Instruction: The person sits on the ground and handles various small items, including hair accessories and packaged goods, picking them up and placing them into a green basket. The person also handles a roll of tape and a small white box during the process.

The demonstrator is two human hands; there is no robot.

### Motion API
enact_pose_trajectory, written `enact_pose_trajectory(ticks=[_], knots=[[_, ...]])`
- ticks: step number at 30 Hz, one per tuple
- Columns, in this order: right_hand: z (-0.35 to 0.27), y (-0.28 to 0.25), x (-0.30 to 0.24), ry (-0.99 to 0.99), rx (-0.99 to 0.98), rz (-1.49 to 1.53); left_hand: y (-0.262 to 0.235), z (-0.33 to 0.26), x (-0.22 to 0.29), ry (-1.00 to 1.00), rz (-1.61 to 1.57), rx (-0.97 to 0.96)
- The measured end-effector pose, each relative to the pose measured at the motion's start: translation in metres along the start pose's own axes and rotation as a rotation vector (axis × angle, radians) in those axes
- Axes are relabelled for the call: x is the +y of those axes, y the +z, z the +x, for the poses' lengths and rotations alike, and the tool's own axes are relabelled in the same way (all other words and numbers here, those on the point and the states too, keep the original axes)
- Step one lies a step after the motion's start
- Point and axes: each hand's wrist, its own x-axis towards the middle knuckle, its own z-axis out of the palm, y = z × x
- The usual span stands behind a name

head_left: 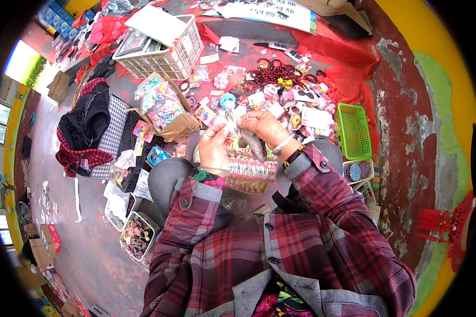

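My left hand point(214, 150) is closed, thumb and fingers pinching a small whitish piece point(231, 122) whose kind I cannot make out. Close beside it, my right hand point(265, 128) is closed too, its fingertips at the other side of that piece. Below the right fingers hangs a grey, soft-looking strip point(254, 146); whether it is joined to the whitish piece is unclear. Under both hands, between my knees, lies a clear-wrapped pack point(251, 171) with a patterned row across it. A light blue scrunchie point(227, 100) lies just beyond my fingertips.
Ahead, dark red beads point(272, 75) and mixed hair accessories point(296, 108) cover the red cloth. An open carton point(174, 122) of pastel pieces stands left, before a white crate point(180, 58). A green basket point(354, 132) is at right. A basket of hair ties point(138, 235) sits lower left.
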Motion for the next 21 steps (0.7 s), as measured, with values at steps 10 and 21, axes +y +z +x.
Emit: enact_pose_trajectory(ticks=[10, 21], knots=[[-0.001, -0.008, -0.007, 0.022, 0.004, 0.009, 0.008, -0.003, 0.010, -0.166, -0.074, -0.100], [0.003, -0.014, -0.004, 0.051, 0.023, 0.011, 0.003, -0.001, 0.012, -0.198, -0.021, -0.181]])
